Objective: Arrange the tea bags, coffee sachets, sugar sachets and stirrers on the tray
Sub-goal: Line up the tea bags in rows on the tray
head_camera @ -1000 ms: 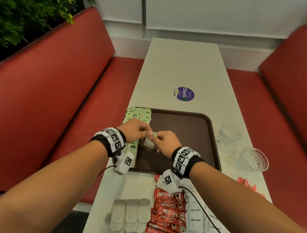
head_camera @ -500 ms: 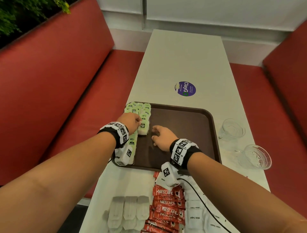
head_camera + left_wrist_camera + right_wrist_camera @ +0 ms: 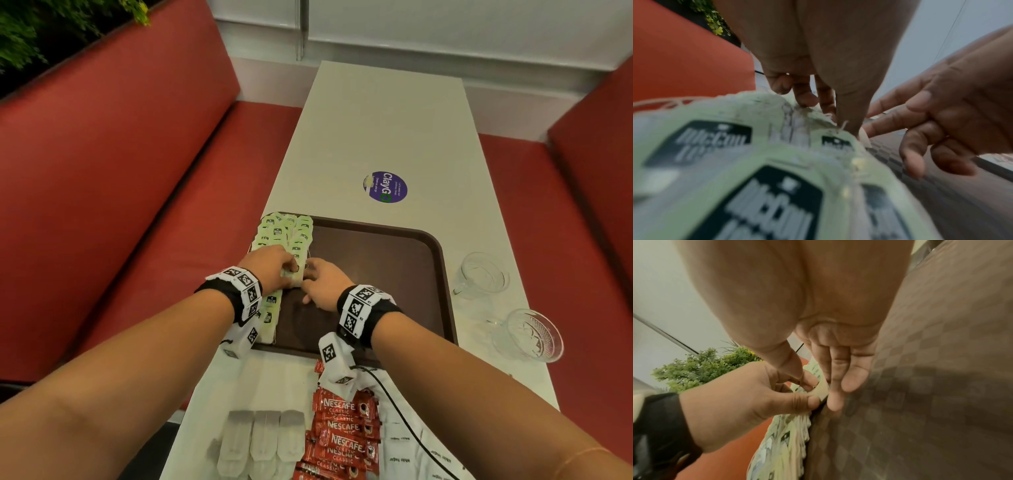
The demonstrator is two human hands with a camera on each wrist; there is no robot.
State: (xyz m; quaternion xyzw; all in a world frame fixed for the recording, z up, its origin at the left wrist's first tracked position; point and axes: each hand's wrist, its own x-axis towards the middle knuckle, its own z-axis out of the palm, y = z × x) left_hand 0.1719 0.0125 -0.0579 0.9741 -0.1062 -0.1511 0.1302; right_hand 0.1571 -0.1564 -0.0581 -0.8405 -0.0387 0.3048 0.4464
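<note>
**Squaring the green tea bags along the tray's edge**

The left hand pinches one green-tagged tea bag between thumb and fingertips, its fingers curled onto the paper. Just to its right, the right hand lies with fingers straight and together, their tips pressed against the same bag's edge and resting on the brown tray; it grips nothing. Ahead of and behind the left hand runs the row of green tea bags, overlapping along the tray's left rim.

These bags look light, soft and easily creased, with loose strings that may snag a neighbour; a gentle pinch at the flat paper envelope seems safest, not at the string.

Nearer the person than both wrists, off the tray, lie white tea bags, Nescafé sachets and white sugar sachets. Far to the right stand two glass cups.
</note>
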